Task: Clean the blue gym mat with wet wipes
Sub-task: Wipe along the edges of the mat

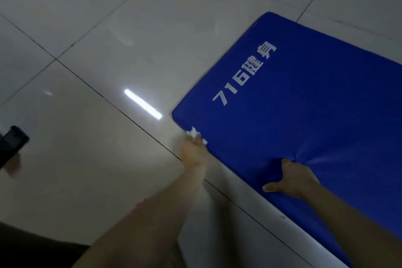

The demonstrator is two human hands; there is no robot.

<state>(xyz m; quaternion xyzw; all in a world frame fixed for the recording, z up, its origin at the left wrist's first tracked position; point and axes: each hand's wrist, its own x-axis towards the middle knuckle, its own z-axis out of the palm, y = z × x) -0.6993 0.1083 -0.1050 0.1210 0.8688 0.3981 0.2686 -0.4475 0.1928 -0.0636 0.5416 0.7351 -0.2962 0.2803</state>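
Note:
The blue gym mat lies on the tiled floor at the right, with white printed characters near its short end. My left hand presses a crumpled white wet wipe against the mat's near edge, close to the near left corner. My right hand grips the same near edge further right, fingers over the top and thumb on the side, and the blue cover wrinkles where it is pinched.
Glossy pale floor tiles with dark grout lines surround the mat and reflect a ceiling light. A black object stands at the left edge. Dark clothing fills the bottom left corner.

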